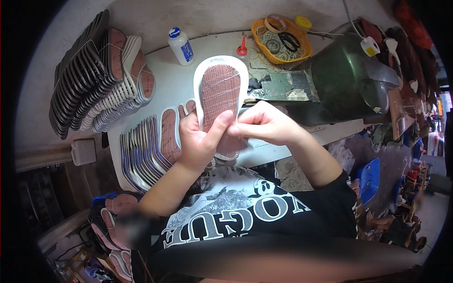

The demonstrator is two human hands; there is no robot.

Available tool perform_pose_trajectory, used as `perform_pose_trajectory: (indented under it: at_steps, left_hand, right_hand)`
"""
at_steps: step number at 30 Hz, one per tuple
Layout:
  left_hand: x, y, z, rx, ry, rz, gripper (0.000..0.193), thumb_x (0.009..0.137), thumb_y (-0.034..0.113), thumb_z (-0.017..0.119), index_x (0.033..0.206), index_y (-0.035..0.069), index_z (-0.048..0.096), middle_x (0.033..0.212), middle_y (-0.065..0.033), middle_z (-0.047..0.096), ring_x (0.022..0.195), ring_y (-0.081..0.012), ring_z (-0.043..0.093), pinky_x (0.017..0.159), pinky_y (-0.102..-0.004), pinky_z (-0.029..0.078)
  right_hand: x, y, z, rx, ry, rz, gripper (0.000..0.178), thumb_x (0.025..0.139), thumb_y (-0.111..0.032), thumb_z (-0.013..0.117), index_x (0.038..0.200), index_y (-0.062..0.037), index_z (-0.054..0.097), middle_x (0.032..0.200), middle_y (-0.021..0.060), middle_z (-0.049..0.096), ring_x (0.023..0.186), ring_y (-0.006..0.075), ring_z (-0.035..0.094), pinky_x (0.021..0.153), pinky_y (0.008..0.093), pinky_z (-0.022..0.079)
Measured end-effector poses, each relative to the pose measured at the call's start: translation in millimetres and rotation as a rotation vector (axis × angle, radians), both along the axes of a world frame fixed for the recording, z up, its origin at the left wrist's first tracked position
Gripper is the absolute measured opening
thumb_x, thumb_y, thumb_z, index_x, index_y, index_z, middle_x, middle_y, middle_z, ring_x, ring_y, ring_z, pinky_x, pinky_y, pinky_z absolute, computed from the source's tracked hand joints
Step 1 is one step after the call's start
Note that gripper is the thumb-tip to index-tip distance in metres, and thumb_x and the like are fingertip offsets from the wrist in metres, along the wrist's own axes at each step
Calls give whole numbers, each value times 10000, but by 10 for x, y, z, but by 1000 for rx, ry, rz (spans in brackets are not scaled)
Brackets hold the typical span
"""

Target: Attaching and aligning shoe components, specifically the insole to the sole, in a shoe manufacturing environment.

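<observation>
A shoe sole [221, 92] with a white rim and a ribbed reddish-brown face is held up over the near part of the table, heel or toe end pointing away. My left hand [200, 141] is closed around its lower left part, thumb lying across the brown face. At its lower right edge my right hand [266, 125] pinches, fingertips pressed together beside my left thumb. Thin pale lines cross the brown face; whether they are string is unclear. What sits in the right fingertips is too small to make out.
Beside my left forearm stands a row of soles [141, 153]. Tied bundles of soles [89, 70] are stacked farther left. Behind are a white bottle [181, 49], a red nozzle cap [242, 47] and a yellow basket [306, 47] of bands. A dark green machine [344, 70] stands right.
</observation>
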State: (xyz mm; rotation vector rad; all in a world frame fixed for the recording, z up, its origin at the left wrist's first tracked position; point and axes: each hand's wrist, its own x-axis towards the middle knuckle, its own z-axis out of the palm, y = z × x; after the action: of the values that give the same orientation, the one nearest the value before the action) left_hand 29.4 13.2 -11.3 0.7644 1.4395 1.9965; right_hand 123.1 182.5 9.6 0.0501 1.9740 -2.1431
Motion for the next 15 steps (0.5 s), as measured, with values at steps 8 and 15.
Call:
perform_pose_trajectory:
  at_steps: [8,15]
  left_hand:
    - [-108,148,122,-127,51,135,361,778,75,740,1064,-30,547,950,-81,654,832,-154,639,780,-288,508]
    - [-636,434,-93,-217,102,142,313,762,163,744,994,-15,632,945,-83,602,825,-157,603,751,-296,494]
  right_hand:
    - [10,-135,19,236,17,-64,297,889,-273,644,836,15,699,672,11,635,618,37,495,586,245,437]
    - [279,-246,-205,-162,-82,-156,340,902,-229,634,1121,30,606,1028,53,661,936,94,587,852,274,466]
